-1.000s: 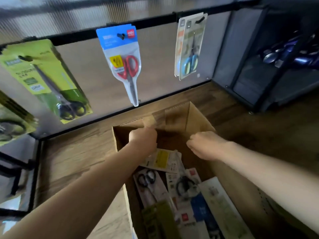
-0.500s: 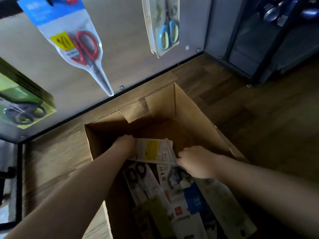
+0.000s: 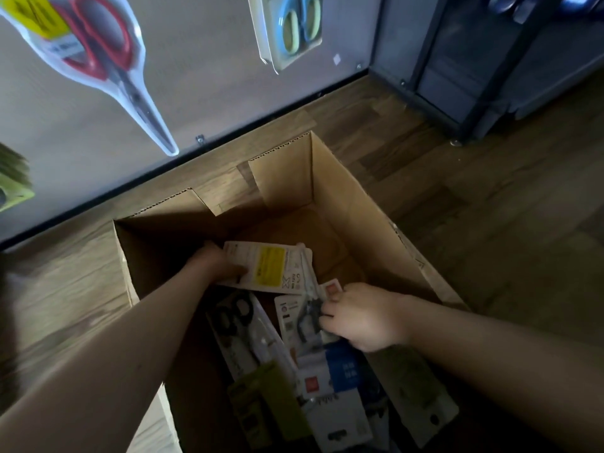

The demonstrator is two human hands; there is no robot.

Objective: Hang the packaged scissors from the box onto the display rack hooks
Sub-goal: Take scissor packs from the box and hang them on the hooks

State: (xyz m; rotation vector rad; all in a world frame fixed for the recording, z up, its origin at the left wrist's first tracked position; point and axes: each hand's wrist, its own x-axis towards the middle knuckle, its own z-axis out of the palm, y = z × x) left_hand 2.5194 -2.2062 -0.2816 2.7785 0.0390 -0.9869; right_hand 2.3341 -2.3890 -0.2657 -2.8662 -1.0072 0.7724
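An open corrugated cardboard box (image 3: 346, 204) stands on the wood-grain floor (image 3: 490, 223), its flaps upright with rough, perforated top edges. Inside it, slick card-and-plastic scissor packages lie overlapping toward the near end of the box, while the far end shows bare brown cardboard bottom with open room. The left hand (image 3: 215, 266) reaches in along the box's left wall and grips the short edge of a white card package with a yellow label (image 3: 268, 268), fingers curled round it. The right hand (image 3: 356, 317) sits nearer the box's right wall, its fingertips curled onto a white package holding dark-handled scissors (image 3: 305, 318). Nearer than these lie a black-handled pair (image 3: 238, 317), a blue-and-white card (image 3: 340, 367) and a green pack (image 3: 264, 403). Beyond the box's far wall, a red-handled pair in a tapering clear blister (image 3: 108, 60) and a blue-handled pair (image 3: 294, 27) hang before a smooth grey panel (image 3: 212, 76).
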